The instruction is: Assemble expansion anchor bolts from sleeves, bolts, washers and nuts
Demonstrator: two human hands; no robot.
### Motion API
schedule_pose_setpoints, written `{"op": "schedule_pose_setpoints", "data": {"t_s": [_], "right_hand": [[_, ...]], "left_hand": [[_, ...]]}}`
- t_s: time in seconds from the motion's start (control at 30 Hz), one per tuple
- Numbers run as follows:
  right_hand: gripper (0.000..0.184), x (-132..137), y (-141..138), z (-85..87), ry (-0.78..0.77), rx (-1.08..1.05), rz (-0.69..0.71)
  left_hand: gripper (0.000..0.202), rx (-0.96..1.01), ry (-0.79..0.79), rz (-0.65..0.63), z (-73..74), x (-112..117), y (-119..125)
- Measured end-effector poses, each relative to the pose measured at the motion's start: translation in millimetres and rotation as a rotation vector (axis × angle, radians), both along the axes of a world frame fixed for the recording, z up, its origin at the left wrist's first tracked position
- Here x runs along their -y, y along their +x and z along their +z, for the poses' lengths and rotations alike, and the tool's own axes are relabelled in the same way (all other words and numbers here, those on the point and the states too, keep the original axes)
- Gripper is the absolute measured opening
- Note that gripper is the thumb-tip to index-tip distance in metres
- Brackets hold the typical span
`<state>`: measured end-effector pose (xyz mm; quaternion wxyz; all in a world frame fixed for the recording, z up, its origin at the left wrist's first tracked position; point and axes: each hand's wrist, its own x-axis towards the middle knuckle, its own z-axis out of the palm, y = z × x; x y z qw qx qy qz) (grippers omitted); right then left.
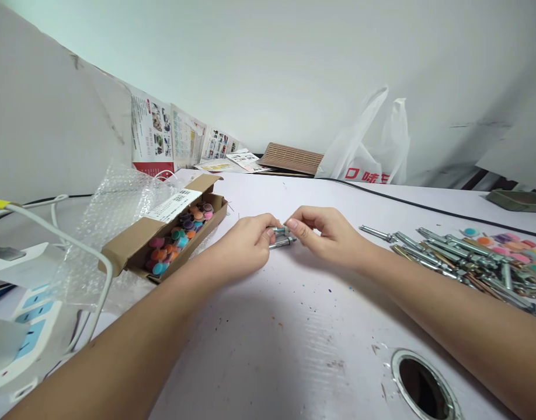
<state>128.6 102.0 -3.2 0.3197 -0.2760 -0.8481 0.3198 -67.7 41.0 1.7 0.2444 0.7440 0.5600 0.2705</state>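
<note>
Near the middle of the table, my left hand (257, 236) pinches a silvery expansion bolt (280, 231) between thumb and forefinger. The bolt lies roughly level, pointing toward the other hand. At its right end, the thumb and forefinger of my right hand (318, 230) are closed on the tip, partly hiding it. Just below, a second metal bolt (283, 242) rests on the white table (268, 350), partly covered by the left fingers. To the left stands an opened cardboard box (139, 239) with many coloured round discs (171, 248) inside.
On the right lies a pile of expansion bolts (465, 256), with loose coloured discs (513, 248) behind it. Bubble wrap (105, 227), a white cable (75, 224) and a power strip (35, 332) crowd the left. A plastic bag (364, 151) stands behind; a round hole (423, 385) is in front.
</note>
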Motion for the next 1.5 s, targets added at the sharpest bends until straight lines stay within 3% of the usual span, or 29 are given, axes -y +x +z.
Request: {"op": "schedule_pose_setpoints", "data": {"t_s": [0.1,0.17,0.27,0.43,0.6,0.73,0.83,0.97,1.07,1.13,1.27,1.33,1.4,1.5], "right_hand": [[0.063,-2,4,0.7,-0.102,0.028,0.002],[0.065,-1,5,0.7,-0.155,0.064,0.039],[0.06,5,4,-0.1,-0.141,0.101,0.074],[0.052,11,4,-2.8,-0.12,-0.068,0.032],[0.072,6,8,-4.1,-0.186,-0.003,0.11],[0.054,7,5,-4.6,-0.311,-0.203,0.061],[0.059,5,5,-6.8,-0.437,-0.204,0.131],[0.071,0,8,-7.6,-0.516,-0.247,0.103],[0.052,2,5,-5.9,-0.59,-0.363,0.097],[0.052,5,2,-6.0,-0.62,-0.342,0.12],[0.067,7,2,-8.7,-0.611,-0.307,0.15],[0.062,8,2,-8.8,-0.605,-0.388,0.101],[0.045,8,1,-7.8,-0.629,-0.439,0.057],[0.05,8,0,-5.8,-0.71,-0.355,0.114]], "left_hand": [[0.041,0.097,-0.028,-0.059,-4.3,2,3],[0.046,0.133,-0.009,-0.075,-4.8,2,3],[0.044,0.153,0.023,-0.056,-3.6,1,1],[0.039,0.149,0.046,-0.041,0.5,0,-3],[0.034,0.142,0.081,0.044,8.7,1,-1],[0.034,0.121,0.093,0.02,8.9,1,-1],[0.035,0.125,0.088,0.019,7.8,1,-2],[0.032,0.141,0.086,0.04,9.0,1,-2],[0.032,0.105,0.082,0.038,9.4,1,-2],[0.032,0.09,0.087,0.044,8.8,0,-3],[0.035,0.139,0.091,0.079,6.4,-4,-6],[0.035,0.14,0.092,0.07,5.6,-4,-6],[0.034,0.118,0.087,0.04,5.3,-3,-5],[0.032,0.108,0.085,0.018,5.9,-1,-3]]}}
